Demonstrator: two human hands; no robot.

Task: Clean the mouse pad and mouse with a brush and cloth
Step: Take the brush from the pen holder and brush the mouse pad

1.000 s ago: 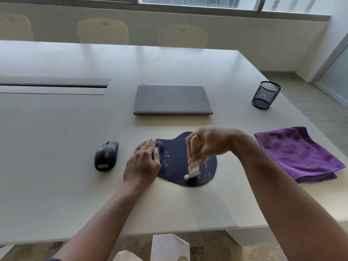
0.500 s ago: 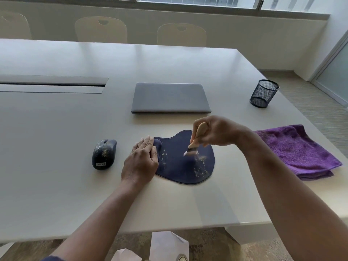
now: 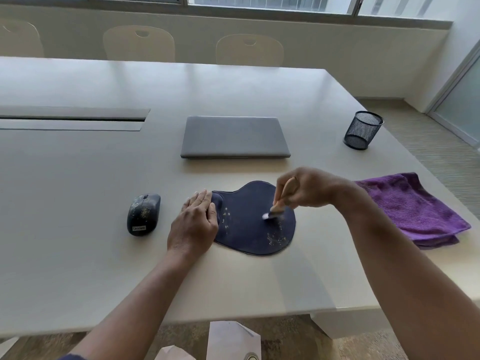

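A dark blue mouse pad with a wrist rest lies near the table's front edge, with light crumbs scattered on its left and lower right parts. My left hand lies flat on its left end, fingers together, pressing the wrist rest. My right hand grips a small wooden-handled brush, its white bristles touching the pad's middle. A dark Lenovo mouse, speckled with crumbs, sits left of my left hand. A folded purple cloth lies at the right.
A shut grey laptop lies behind the pad. A black mesh cup stands at the back right near the table edge. A cable hatch is set in the table at left. White paper objects sit on the floor below the front edge.
My right hand swept the brush from the pad's lower part up toward its middle and upper right. Crumbs now lie gathered at the lower right. My left hand stayed in place.
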